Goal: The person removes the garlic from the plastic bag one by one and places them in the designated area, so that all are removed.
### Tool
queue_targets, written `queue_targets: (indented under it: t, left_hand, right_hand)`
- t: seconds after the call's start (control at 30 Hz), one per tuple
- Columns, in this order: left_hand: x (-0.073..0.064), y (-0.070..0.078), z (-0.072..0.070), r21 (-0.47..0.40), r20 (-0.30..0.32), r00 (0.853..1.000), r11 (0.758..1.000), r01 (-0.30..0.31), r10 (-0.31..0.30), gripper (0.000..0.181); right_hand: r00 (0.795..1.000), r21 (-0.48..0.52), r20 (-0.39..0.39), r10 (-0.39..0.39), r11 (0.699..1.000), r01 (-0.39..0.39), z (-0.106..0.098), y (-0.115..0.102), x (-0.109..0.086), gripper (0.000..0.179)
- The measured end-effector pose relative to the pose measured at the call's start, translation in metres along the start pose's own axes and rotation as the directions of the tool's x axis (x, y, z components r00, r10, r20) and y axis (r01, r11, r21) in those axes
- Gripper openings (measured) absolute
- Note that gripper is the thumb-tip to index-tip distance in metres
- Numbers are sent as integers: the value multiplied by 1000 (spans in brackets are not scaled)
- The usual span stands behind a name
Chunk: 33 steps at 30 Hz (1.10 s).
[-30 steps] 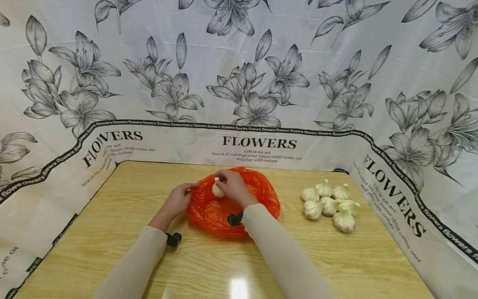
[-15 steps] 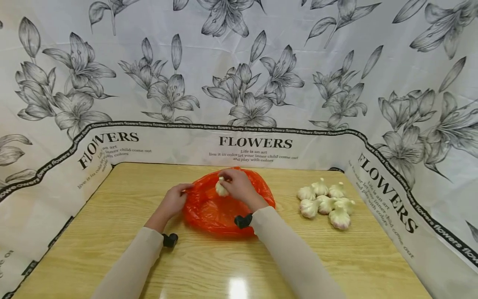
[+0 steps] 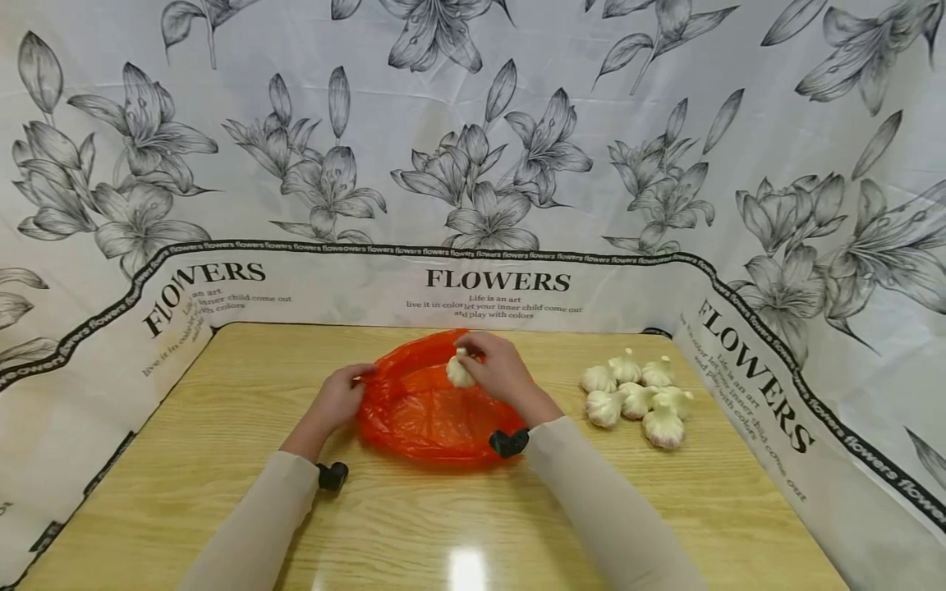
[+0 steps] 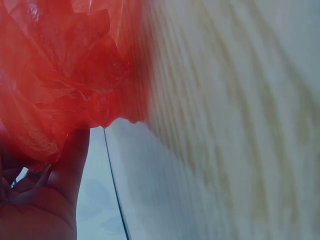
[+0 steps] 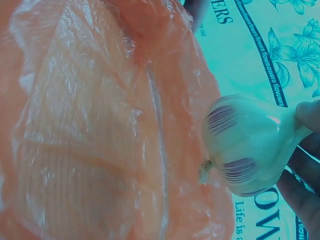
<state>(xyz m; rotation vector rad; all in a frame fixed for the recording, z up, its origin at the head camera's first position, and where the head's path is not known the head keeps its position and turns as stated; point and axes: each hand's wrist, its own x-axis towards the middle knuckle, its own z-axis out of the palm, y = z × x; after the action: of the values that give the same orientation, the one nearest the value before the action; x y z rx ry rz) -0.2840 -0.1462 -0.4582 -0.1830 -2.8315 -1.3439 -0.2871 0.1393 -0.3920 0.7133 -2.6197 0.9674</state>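
Observation:
A red plastic bag (image 3: 436, 419) lies spread open on the table, its rim rolled into a ring; the inside that shows holds nothing. My left hand (image 3: 340, 400) pinches the bag's left rim; in the left wrist view, the thumb (image 4: 70, 172) lies against the crumpled red film. Over the bag's far right part, my right hand (image 3: 502, 369) holds a garlic bulb (image 3: 460, 371) by its stem. The right wrist view shows this bulb (image 5: 250, 145) with purple streaks and a root tuft, fingertips (image 5: 307, 115) at its neck.
Several more garlic bulbs (image 3: 636, 398) sit in a cluster on the wooden table (image 3: 665, 509), right of the bag. A white flower-printed cloth (image 3: 488, 283) walls the table at the back and both sides.
The right hand has moved to the right over the bag, carrying the garlic bulb. The left hand keeps its grip on the rim. The view has shifted slightly to the right.

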Motion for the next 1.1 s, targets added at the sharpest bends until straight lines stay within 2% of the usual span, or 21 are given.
queue_targets:
  t: [0.47, 0.8, 1.1]
  left_hand:
    - [-3, 2, 1, -39, 13, 999, 999, 32, -32, 44]
    - [-2, 3, 2, -32, 13, 1000, 999, 10, -10, 43]
    - [-1, 3, 2, -43, 14, 1000, 999, 9, -9, 43]
  right_hand:
    - [998, -45, -52, -44, 998, 42, -36, 9, -29, 23]
    - [989, -71, -108, -104, 993, 96, -60, 16, -47, 22]
    - [983, -123, -139, -123, 987, 106, -79, 27, -62, 24]
